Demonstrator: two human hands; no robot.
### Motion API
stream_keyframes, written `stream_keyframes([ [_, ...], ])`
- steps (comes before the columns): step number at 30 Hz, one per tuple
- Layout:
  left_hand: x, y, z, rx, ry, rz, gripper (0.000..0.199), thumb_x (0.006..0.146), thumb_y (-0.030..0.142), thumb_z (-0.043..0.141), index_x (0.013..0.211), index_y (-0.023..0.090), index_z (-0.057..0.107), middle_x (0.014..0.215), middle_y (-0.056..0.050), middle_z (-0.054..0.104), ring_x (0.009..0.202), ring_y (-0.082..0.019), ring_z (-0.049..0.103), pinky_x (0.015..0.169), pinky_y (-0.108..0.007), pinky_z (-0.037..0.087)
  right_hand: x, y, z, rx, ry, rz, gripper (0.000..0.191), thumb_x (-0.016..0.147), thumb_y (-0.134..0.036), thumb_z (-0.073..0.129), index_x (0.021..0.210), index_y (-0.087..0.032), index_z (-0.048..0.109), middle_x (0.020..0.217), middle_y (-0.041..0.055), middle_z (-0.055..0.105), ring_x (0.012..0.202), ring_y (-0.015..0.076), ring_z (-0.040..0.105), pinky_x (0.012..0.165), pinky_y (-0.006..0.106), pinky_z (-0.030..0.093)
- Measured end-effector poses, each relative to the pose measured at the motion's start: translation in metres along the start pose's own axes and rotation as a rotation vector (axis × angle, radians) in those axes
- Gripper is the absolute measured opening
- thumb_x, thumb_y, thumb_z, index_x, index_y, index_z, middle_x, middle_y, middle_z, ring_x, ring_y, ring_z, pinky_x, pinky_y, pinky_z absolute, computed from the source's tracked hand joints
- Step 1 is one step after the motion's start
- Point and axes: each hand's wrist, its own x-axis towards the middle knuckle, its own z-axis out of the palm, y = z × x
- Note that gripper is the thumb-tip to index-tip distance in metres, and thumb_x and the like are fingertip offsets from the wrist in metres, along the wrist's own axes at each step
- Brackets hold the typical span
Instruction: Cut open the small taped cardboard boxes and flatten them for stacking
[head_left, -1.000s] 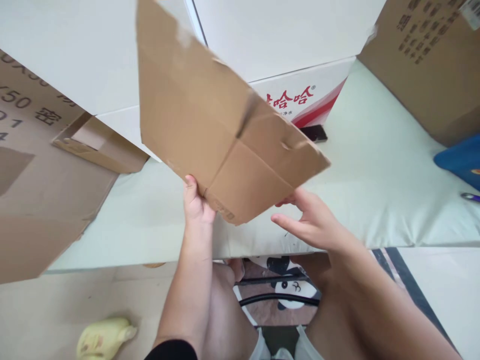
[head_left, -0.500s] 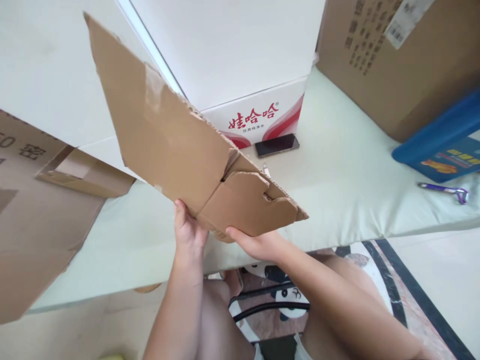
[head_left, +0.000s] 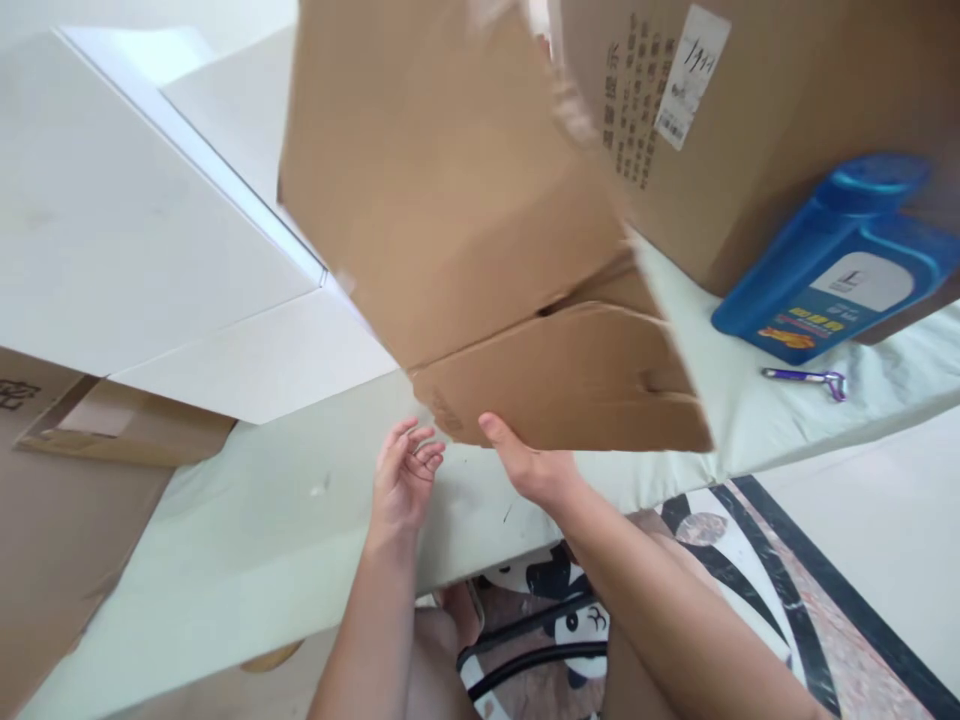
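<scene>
A large folded piece of brown cardboard (head_left: 465,200) stands tilted in front of me, its lower flap bent along a crease. My right hand (head_left: 531,465) grips the bottom edge of that flap, thumb on the near face, the other fingers mostly hidden behind it. Just left of the flap's lower corner, my left hand (head_left: 409,470) is apart from the cardboard, palm up with fingers loosely curled and spread, holding nothing.
White boxes (head_left: 150,200) stand at the left above another brown carton (head_left: 67,520). On the pale green covered surface (head_left: 300,500), at the right, are a large brown box (head_left: 750,120), a blue bottle (head_left: 840,250) and a purple razor (head_left: 802,376).
My left hand has let go of the cardboard. The cardboard has swung up and to the right, now nearer the camera and covering the phone and the red lettering. The view has shifted right.
</scene>
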Motion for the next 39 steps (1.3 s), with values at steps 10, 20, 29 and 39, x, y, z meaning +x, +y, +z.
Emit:
stream_keyframes([
  [10, -0.016, -0.011, 0.022, 0.29, -0.17, -0.08, 0.039, 0.063, 0.044, 0.096, 0.079, 0.018, 0.071, 0.067, -0.002, 0.073, 0.056, -0.014, 0.069, 0.055, -0.022, 0.056, 0.043, 0.029, -0.07, -0.213, 0.676, 0.184, 0.048, 0.093, -0.06, 0.057, 0.113, -0.019, 0.073, 0.125, 0.0203, 0.071, 0.136, 0.0369, 0.059, 0.117, 0.056, 0.048],
  [20, 0.006, -0.024, 0.165, 1.048, -0.511, 0.081, 0.03, 0.074, 0.046, 0.07, 0.077, 0.019, 0.057, 0.063, 0.003, 0.055, 0.056, -0.011, 0.047, 0.056, -0.025, 0.036, 0.06, 0.042, -0.087, -0.344, 0.283, 0.488, 0.049, 0.098, -0.029, 0.04, 0.143, -0.028, 0.059, 0.131, 0.0121, 0.07, 0.11, 0.031, 0.071, 0.085, 0.043, 0.058],
  [29, 0.056, -0.057, 0.237, 1.515, -0.382, 0.332, 0.048, 0.086, 0.054, 0.047, 0.051, 0.022, 0.04, 0.052, -0.002, 0.047, 0.052, -0.014, 0.042, 0.056, -0.032, 0.025, 0.062, 0.051, -0.112, -0.395, -0.024, 0.615, 0.054, 0.094, -0.025, 0.049, 0.149, -0.026, 0.051, 0.143, 0.012, 0.06, 0.12, 0.0297, 0.066, 0.094, 0.041, 0.054],
  [39, 0.165, -0.064, 0.302, 1.624, 0.009, 0.433, 0.028, 0.089, 0.036, 0.048, 0.072, 0.018, 0.06, 0.096, -0.023, 0.075, 0.097, -0.04, 0.07, 0.08, -0.042, 0.047, 0.069, 0.047, -0.109, -0.253, -0.087, 0.657, 0.052, 0.096, -0.027, 0.05, 0.148, -0.02, 0.049, 0.151, 0.0152, 0.052, 0.128, 0.0319, 0.061, 0.104, 0.047, 0.051],
])
